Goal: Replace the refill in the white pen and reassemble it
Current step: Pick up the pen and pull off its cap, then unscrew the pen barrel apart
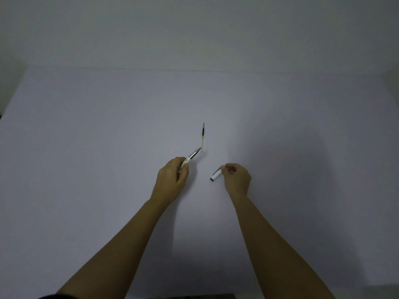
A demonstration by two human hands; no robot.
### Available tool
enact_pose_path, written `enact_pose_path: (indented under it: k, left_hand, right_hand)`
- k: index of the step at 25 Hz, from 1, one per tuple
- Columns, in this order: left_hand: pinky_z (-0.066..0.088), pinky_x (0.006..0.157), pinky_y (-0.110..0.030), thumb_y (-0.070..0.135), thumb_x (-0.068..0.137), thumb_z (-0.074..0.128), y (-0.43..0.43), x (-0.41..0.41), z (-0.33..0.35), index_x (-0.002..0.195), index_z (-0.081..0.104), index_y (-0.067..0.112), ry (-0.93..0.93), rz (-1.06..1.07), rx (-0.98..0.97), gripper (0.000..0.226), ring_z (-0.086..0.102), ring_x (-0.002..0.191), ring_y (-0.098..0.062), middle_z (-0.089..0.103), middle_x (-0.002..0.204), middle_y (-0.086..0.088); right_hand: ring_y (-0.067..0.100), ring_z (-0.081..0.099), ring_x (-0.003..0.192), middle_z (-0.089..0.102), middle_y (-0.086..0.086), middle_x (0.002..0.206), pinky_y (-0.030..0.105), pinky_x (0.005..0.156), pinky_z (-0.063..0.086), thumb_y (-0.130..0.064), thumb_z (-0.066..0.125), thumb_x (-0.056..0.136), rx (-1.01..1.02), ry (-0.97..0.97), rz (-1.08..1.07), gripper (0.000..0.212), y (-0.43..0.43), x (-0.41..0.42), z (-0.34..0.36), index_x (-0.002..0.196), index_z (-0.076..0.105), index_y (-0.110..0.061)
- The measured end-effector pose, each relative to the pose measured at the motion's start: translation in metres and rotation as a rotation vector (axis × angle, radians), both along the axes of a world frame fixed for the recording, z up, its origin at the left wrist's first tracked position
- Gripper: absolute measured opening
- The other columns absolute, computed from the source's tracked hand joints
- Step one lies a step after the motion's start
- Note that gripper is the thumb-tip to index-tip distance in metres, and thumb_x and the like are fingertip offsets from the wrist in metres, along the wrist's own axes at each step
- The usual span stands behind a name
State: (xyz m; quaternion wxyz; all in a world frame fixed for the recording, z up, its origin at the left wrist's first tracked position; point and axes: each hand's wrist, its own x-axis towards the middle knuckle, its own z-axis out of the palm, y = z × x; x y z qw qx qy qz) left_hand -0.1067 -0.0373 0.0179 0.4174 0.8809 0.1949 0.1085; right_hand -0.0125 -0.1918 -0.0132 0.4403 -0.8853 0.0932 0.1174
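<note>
While both arms reach out over the pale surface [86, 147], the left hand [172, 175] has its grip clamped on the front part of the white pen [191, 157], fingers wrapped around the white section with the silvery tapered tip poking out up and to the right. That tip sits just beside the near end of a loose refill [203, 137], can't tell if they actually touch. The refill lies on the surface pointing away from the person, dark at the far end, a yellow band in the middle, pale and clear at the near end.

Over on the right, the right hand [236, 178] has its fingertips pinched shut on the other pen piece [216, 175], a short white barrel part with a dark end facing near-left. It's low over the surface, can't tell if it's resting on it. The two hands are near each other but apart. Lighting's pretty dim, so small details are hard to make out.
</note>
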Motion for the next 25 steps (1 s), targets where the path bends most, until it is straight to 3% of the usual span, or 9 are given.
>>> enact_pose_path:
  k: [6,10,13,15,17,19,21,25]
  left_hand:
    - [0.037,0.058,-0.003,0.014,0.092,0.050,0.002,-0.001,0.010,0.101,0.061,0.012,0.031,-0.051,0.004,0.014,0.049,0.060,-0.001,0.057,0.075,0.004]
    - [0.036,0.052,-0.006,0.019,0.092,0.055,0.009,0.000,0.030,0.097,0.065,0.009,0.042,-0.184,0.119,0.016,0.045,0.054,-0.003,0.055,0.070,0.004]
    - [0.037,0.054,-0.021,0.025,0.093,0.052,0.013,-0.006,0.045,0.094,0.065,0.012,0.050,-0.323,0.224,0.018,0.049,0.058,-0.015,0.061,0.068,-0.001]
    - [0.041,0.058,-0.030,0.025,0.093,0.052,0.012,-0.011,0.054,0.097,0.065,0.013,0.014,-0.367,0.248,0.018,0.050,0.062,-0.018,0.063,0.069,-0.006]
    - [0.037,0.060,-0.025,0.022,0.093,0.053,0.009,-0.013,0.064,0.104,0.065,0.012,-0.021,-0.368,0.257,0.019,0.047,0.065,-0.016,0.061,0.072,-0.005]
    - [0.032,0.060,-0.017,0.022,0.093,0.052,0.006,-0.013,0.071,0.104,0.064,0.012,-0.032,-0.364,0.247,0.019,0.045,0.068,-0.013,0.056,0.076,0.002]
    - [0.033,0.059,-0.014,0.024,0.094,0.051,0.002,-0.016,0.076,0.100,0.064,0.011,-0.016,-0.348,0.187,0.019,0.046,0.066,-0.011,0.055,0.076,0.005]
    - [0.035,0.052,-0.013,0.030,0.096,0.045,-0.007,-0.021,0.084,0.088,0.063,0.010,0.024,-0.277,0.089,0.027,0.045,0.055,-0.005,0.051,0.062,0.008]
  right_hand:
    - [0.028,0.064,0.100,0.064,0.019,0.115,0.022,0.082,0.042,-0.020,0.059,0.090,-0.054,-0.068,0.120,0.030,-0.009,0.007,0.023,0.114,0.063,-0.003]
    - [0.022,0.065,0.100,0.068,0.013,0.114,0.016,0.085,0.041,-0.016,0.052,0.094,0.036,-0.252,0.471,0.027,-0.010,0.012,0.069,0.115,0.064,-0.007]
    - [0.022,0.059,0.112,0.066,0.009,0.121,0.021,0.094,0.039,-0.026,0.043,0.098,-0.092,-0.204,0.864,0.032,-0.007,0.015,0.102,0.120,0.062,-0.012]
    - [0.028,0.059,0.097,0.069,0.009,0.104,0.034,0.085,0.044,-0.031,0.036,0.099,-0.302,-0.127,1.104,0.031,-0.004,0.016,0.119,0.100,0.065,-0.021]
    - [0.028,0.056,0.083,0.065,0.008,0.087,0.037,0.073,0.043,-0.033,0.033,0.100,-0.464,-0.082,1.243,0.033,-0.001,0.015,0.131,0.084,0.060,-0.022]
    - [0.028,0.060,0.086,0.070,0.009,0.092,0.037,0.076,0.047,-0.033,0.040,0.098,-0.473,-0.073,1.251,0.034,-0.001,0.016,0.140,0.098,0.067,-0.012]
    - [0.025,0.062,0.080,0.073,0.008,0.088,0.031,0.069,0.043,-0.029,0.051,0.093,-0.398,-0.135,1.215,0.028,-0.004,0.016,0.149,0.099,0.072,-0.011]
    - [0.022,0.064,0.076,0.075,0.005,0.085,0.034,0.069,0.046,-0.022,0.065,0.084,-0.290,-0.464,1.181,0.015,-0.012,0.015,0.162,0.094,0.074,-0.014]
